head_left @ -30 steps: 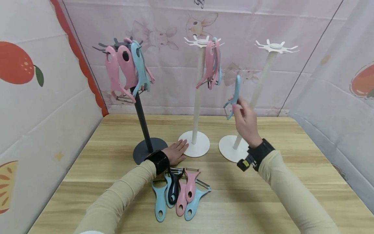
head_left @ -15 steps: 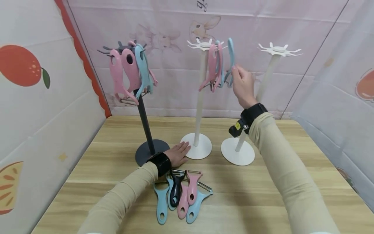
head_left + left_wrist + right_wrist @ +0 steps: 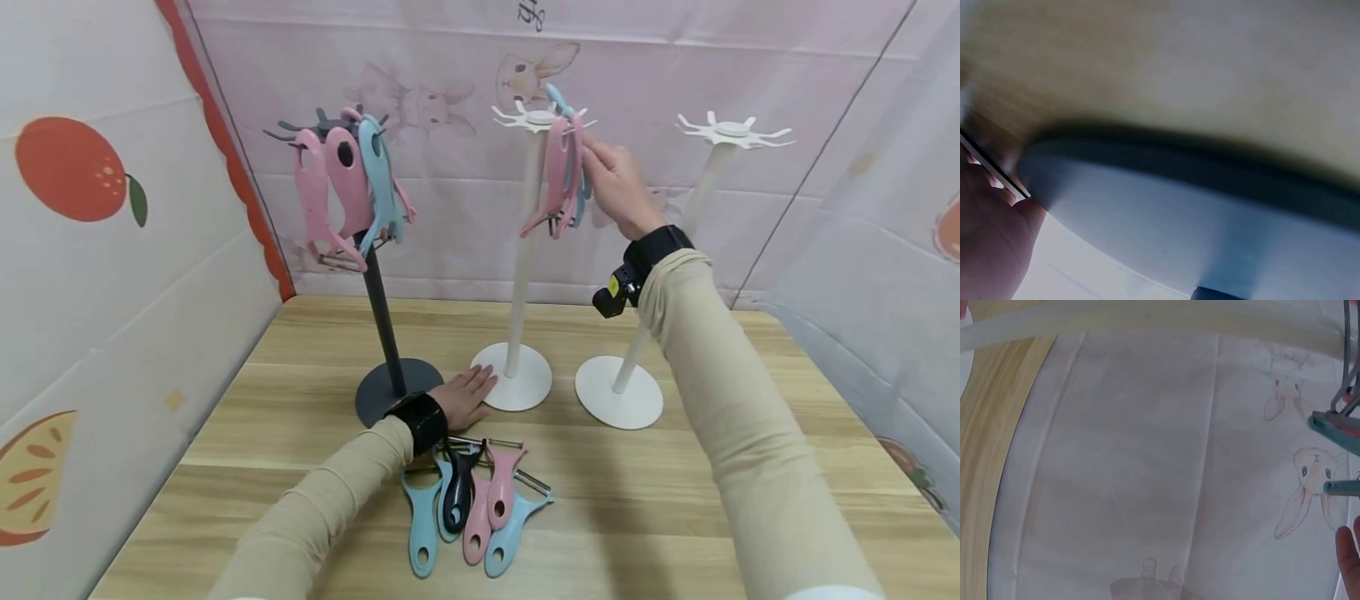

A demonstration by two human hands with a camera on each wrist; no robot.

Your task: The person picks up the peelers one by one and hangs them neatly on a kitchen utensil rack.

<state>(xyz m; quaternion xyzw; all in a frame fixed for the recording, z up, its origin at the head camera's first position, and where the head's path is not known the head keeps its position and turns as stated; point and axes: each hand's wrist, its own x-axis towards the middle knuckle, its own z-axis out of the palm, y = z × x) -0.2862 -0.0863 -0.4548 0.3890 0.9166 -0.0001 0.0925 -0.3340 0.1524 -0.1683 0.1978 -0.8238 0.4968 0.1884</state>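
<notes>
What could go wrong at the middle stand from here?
The hanging peelers bunch on one side of the middle white stand, so it might tip that way, especially if the left hand, at the edge of its base, moves away. The right hand is right beside those peelers and could knock one loose.

readable text: none; dark script (image 3: 531,15) on pink backdrop (image 3: 660,75): at top edge, illegible

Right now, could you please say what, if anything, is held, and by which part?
The left hand holds nothing; the right hand cannot be judged, its fingers partly hidden behind peelers.
</notes>
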